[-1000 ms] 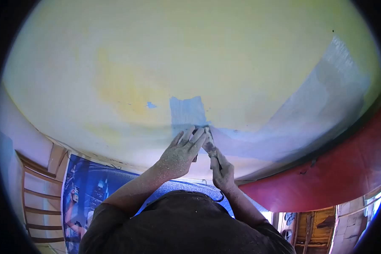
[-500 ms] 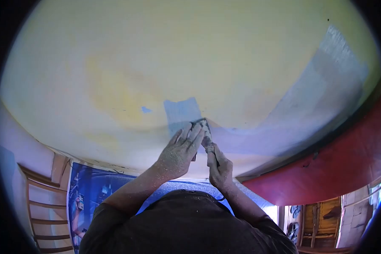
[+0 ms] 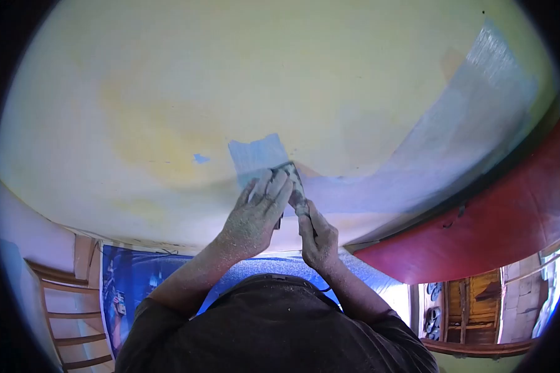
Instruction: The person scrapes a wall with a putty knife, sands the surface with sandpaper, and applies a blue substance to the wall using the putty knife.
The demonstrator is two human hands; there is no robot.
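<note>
My right hand (image 3: 320, 237) grips the handle of a dusty scraper (image 3: 295, 183) held against a pale yellowish surface. Across the tool lies my left hand (image 3: 256, 214), its fingers stretched out flat and pressing it to the surface. A dark edge shows below the left palm; what it belongs to is mostly hidden. Both hands and forearms are speckled with pale dust. Just above the fingertips is a light blue patch (image 3: 259, 154), partly covered by the left hand.
A smaller blue spot (image 3: 201, 158) and a long bluish-grey band (image 3: 445, 140) mark the surface. At right hangs a red sheet (image 3: 479, 230). Below are a blue printed sheet (image 3: 137, 270), wooden rungs (image 3: 78, 316) at left, and shoes on a rack (image 3: 433, 320) at right.
The view has shifted slightly, so the surface marks sit further left and higher. Both hands and the scraper have moved a little up along the blue patch, keeping the same hold.
</note>
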